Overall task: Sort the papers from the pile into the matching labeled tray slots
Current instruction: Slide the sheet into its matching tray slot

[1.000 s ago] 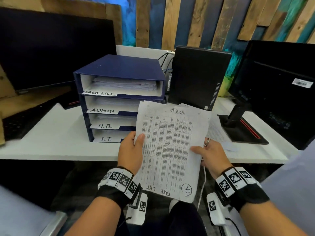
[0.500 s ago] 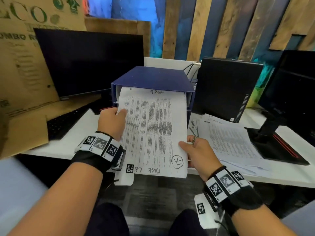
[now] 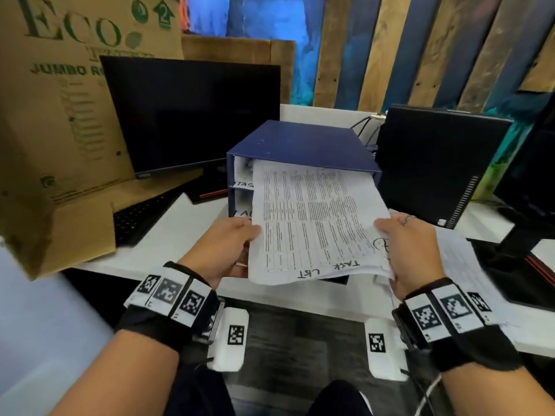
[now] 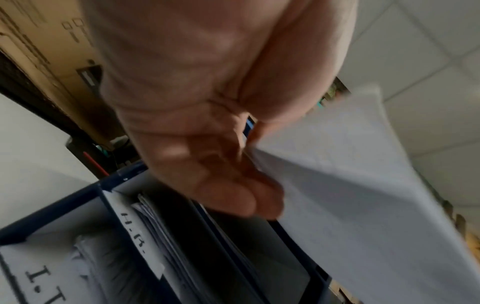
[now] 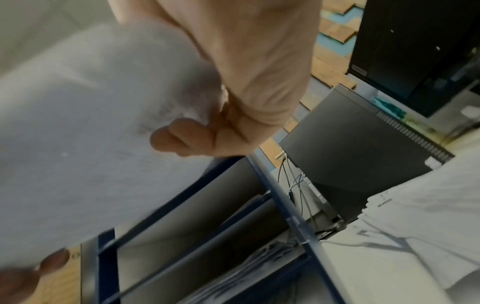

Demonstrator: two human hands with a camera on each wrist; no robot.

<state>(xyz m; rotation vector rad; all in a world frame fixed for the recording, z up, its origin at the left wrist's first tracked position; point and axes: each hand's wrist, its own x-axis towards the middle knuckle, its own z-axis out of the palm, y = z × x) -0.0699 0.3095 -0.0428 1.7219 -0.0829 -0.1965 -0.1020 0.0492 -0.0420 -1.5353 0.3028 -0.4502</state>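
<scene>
Both hands grip papers (image 3: pixel 312 223) | left hand (image 3: pixel 223 250) | right hand (image 3: pixel 411 250) | far edge in tray (image 3: pixel 300 142) top slot

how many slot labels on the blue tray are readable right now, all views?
4. Head view: "TASK" label on the top slot and a cut-off "A…" label below, both partly behind the held paper. Left wrist view: "H.R." label and "I.T." label.

Both hands, left (image 3: pixel 227 250) and right (image 3: pixel 410 253), extended forward, fingers pinching.
</scene>
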